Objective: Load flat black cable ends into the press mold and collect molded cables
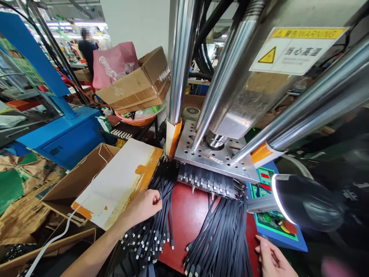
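Observation:
My left hand (148,204) is closed, its fingers curled, over the edge of a left bundle of black cables (164,192); whatever may be inside the fingers is hidden. Small metal plugs show at that bundle's lower end. A second bundle of black cables (221,234) fans out over the red table (186,207). Behind it, a row of metal connectors (207,182) sits in a mould under the press's drilled steel plate (213,156). Beside the table's right edge, my right hand (272,257) is open and appears to hold nothing, its fingers loosely bent.
Steel columns (184,61) rise around the press. A black lamp (305,202) and a blue control panel (276,223) stand right. A white board (115,181) lies over a cardboard box (77,181) on the left. A person (88,52) is in the far background.

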A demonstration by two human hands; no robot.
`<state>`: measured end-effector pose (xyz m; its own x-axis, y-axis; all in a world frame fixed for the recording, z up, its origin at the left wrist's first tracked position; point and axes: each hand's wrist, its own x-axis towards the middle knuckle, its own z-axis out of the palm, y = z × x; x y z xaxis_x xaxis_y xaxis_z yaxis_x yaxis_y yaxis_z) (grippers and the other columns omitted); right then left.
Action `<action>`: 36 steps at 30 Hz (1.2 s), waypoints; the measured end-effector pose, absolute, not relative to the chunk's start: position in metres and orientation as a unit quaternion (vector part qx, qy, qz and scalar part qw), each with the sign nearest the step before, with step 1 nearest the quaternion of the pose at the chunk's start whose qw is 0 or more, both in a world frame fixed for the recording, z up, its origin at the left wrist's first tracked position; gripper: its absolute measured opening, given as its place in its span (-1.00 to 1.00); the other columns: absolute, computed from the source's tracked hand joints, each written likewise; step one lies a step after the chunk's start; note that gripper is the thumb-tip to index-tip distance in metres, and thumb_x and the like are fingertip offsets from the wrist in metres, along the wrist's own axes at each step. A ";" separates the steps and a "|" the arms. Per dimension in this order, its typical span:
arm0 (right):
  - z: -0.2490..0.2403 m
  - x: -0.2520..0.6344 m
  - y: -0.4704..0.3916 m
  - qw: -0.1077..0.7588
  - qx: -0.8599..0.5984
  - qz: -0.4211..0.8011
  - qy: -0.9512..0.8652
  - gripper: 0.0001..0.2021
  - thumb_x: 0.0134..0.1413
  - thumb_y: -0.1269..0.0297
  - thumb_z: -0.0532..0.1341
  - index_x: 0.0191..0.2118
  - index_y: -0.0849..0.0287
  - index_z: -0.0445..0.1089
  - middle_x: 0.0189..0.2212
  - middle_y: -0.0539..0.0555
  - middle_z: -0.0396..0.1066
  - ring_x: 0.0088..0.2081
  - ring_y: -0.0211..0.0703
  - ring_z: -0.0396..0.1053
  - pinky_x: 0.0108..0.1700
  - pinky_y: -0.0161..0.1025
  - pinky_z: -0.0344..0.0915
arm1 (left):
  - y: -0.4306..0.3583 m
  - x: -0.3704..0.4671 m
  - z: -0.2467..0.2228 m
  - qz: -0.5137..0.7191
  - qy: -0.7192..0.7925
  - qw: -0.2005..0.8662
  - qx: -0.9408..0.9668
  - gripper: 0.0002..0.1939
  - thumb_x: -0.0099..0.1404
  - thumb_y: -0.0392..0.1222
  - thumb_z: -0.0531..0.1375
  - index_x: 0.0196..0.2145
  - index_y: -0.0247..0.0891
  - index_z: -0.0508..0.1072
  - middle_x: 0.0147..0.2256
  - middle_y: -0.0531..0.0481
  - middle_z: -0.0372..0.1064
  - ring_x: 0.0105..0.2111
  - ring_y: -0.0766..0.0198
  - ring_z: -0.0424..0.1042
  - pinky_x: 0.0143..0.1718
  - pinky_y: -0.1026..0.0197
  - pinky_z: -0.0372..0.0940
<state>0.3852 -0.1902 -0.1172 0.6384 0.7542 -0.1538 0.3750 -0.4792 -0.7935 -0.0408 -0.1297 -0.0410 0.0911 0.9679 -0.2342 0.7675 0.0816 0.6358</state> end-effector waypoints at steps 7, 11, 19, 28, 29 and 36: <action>-0.122 0.386 -0.191 0.413 -0.804 0.245 -0.352 -0.37 -0.11 -0.19 0.29 -0.08 0.25 0.61 -0.39 0.13 0.58 -0.35 0.00 0.50 -0.39 -0.24 0.35 | -0.145 -0.052 -0.025 0.217 0.581 0.504 0.602 -0.69 0.36 0.00 0.14 -0.46 -0.18 0.21 -0.56 0.18 0.17 -0.56 0.34 0.30 -0.47 0.28 0.20; -0.118 0.385 -0.191 0.391 -0.817 0.250 -0.342 -0.36 -0.08 -0.23 0.26 -0.08 0.24 0.61 -0.40 0.12 0.57 -0.31 0.01 0.51 -0.34 -0.23 0.35 | -0.149 -0.057 -0.044 0.203 0.599 0.490 0.600 -0.67 0.40 0.05 0.11 -0.42 -0.17 0.17 -0.50 0.15 0.28 -0.56 0.36 0.29 -0.50 0.30 0.17; -0.122 0.385 -0.191 0.407 -0.808 0.267 -0.331 -0.36 -0.15 -0.15 0.26 -0.04 0.24 0.59 -0.35 0.13 0.57 -0.26 0.03 0.50 -0.27 -0.21 0.36 | -0.148 -0.058 -0.049 0.233 0.562 0.606 0.512 -0.51 0.36 0.30 0.11 -0.39 -0.15 0.10 -0.51 0.11 0.43 -0.68 0.43 0.30 -0.66 0.38 0.14; -0.116 0.380 -0.190 0.411 -0.808 0.264 -0.331 -0.34 -0.15 -0.15 0.26 -0.05 0.31 0.60 -0.36 0.17 0.56 -0.33 0.01 0.48 -0.34 -0.20 0.34 | -0.159 -0.058 -0.053 0.263 0.606 0.550 0.512 -0.52 0.37 0.22 0.14 -0.03 -0.26 0.40 -0.22 -0.01 0.46 -0.53 0.35 0.50 -0.47 0.26 0.41; -0.116 0.379 -0.190 0.405 -0.811 0.259 -0.333 -0.33 -0.14 -0.17 0.25 -0.05 0.30 0.60 -0.36 0.17 0.57 -0.33 0.02 0.48 -0.34 -0.20 0.34 | -0.162 -0.060 -0.052 0.265 0.616 0.533 0.516 -0.50 0.39 0.20 0.13 0.05 -0.26 0.40 -0.18 -0.02 0.46 -0.52 0.34 0.51 -0.45 0.25 0.43; -0.113 0.378 -0.192 0.387 -0.822 0.253 -0.332 -0.33 -0.07 -0.22 0.22 -0.03 0.26 0.59 -0.34 0.17 0.57 -0.30 0.05 0.49 -0.27 -0.15 0.35 | -0.165 -0.084 -0.047 0.229 0.664 0.340 0.626 -0.73 0.44 0.03 0.11 -0.12 -0.18 0.48 -0.35 0.06 0.48 -0.41 0.25 0.46 -0.29 0.21 0.35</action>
<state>0.3784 -0.1918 -0.1127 0.6517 0.7417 -0.1583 0.3510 -0.4800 -0.8040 -0.0843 -0.1649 -0.0475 0.0143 0.9862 -0.1652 0.6748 0.1124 0.7294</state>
